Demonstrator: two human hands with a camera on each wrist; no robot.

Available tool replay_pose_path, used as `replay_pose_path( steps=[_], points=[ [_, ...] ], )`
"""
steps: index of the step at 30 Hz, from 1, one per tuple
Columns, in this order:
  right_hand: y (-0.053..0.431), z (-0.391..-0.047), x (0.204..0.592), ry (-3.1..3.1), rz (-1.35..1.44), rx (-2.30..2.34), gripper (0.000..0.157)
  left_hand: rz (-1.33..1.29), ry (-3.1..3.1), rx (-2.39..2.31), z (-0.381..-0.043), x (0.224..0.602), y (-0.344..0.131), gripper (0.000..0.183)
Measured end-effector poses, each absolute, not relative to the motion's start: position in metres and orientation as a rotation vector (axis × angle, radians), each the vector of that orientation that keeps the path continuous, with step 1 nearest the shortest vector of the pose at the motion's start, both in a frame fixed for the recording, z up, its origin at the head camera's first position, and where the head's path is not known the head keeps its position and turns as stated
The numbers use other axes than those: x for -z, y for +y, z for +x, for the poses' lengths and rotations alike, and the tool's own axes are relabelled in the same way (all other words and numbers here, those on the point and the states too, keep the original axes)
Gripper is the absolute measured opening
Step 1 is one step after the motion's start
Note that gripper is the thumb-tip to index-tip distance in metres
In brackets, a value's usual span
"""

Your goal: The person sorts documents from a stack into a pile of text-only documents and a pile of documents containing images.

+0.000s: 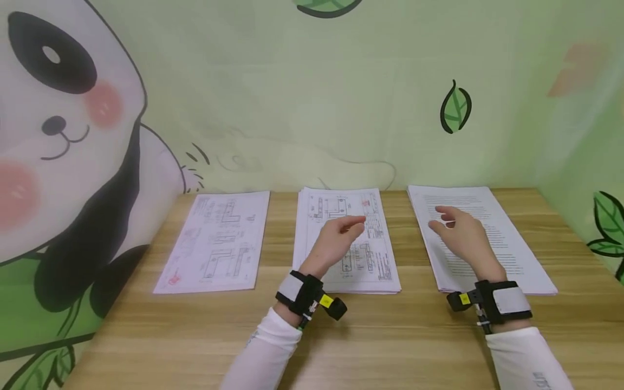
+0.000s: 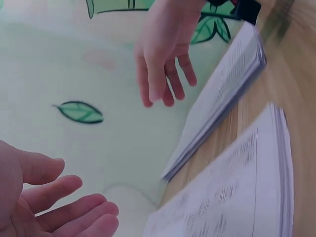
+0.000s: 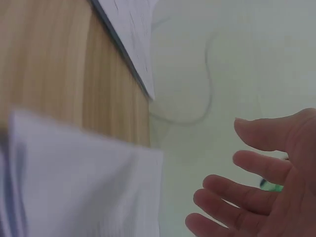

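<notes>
Three paper stacks lie in a row on the wooden table. My left hand [image 1: 337, 241] hovers above the middle stack [image 1: 380, 271], which shows technical drawings; its fingers are loosely bent and hold nothing. Over the right stack [image 1: 517, 265], covered with lines of text, hangs my right hand [image 1: 460, 235], thumb and fingers apart with nothing between them. In the right wrist view its fingers [image 3: 237, 192] are spread and relaxed. The left wrist view shows both hands raised off the sheets. At the left lies the third stack [image 1: 195, 238], with drawings and a red stamp.
The wooden table [image 1: 390, 341] runs up to a green cloth backdrop [image 1: 292, 108] printed with leaves and a large panda [image 1: 63, 135]. Strips of table separate the stacks. Each wrist wears a black strap [image 1: 502, 300] with a small camera.
</notes>
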State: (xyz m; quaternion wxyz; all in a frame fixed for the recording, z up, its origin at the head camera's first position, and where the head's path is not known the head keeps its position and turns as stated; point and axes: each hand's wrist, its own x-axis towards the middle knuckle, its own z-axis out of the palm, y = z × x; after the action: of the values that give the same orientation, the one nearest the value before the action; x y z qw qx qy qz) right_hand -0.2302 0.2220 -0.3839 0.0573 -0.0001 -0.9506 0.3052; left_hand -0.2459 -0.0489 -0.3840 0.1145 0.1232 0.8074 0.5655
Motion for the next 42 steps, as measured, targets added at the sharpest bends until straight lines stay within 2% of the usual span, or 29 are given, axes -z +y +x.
replay_pose_path(
  steps=[16, 28, 34, 37, 42],
  points=[
    [0.119, -0.243, 0.392, -2.798, 0.143, -1.176, 0.056, 0.122, 2.637, -1.649, -0.266, 0.387, -0.178, 0.042],
    [0.05, -0.242, 0.4, -2.738, 0.261, -1.321, 0.053, -0.092, 2.769, -1.441, -0.272, 0.401, -0.263, 0.048],
    [0.011, -0.243, 0.405, -2.758, 0.329, -1.397, 0.052, -0.314, 2.737, -1.346, -0.269, 0.403, -0.309, 0.06],
    [-0.009, -0.241, 0.406, -2.768, 0.385, -1.423, 0.053, -0.401, 2.704, -1.327, -0.267, 0.407, -0.326, 0.063],
    [-0.038, -0.244, 0.411, -2.802, 0.486, -1.431, 0.055, -0.469, 2.726, -1.328, -0.27, 0.418, -0.339, 0.058]
  ],
)
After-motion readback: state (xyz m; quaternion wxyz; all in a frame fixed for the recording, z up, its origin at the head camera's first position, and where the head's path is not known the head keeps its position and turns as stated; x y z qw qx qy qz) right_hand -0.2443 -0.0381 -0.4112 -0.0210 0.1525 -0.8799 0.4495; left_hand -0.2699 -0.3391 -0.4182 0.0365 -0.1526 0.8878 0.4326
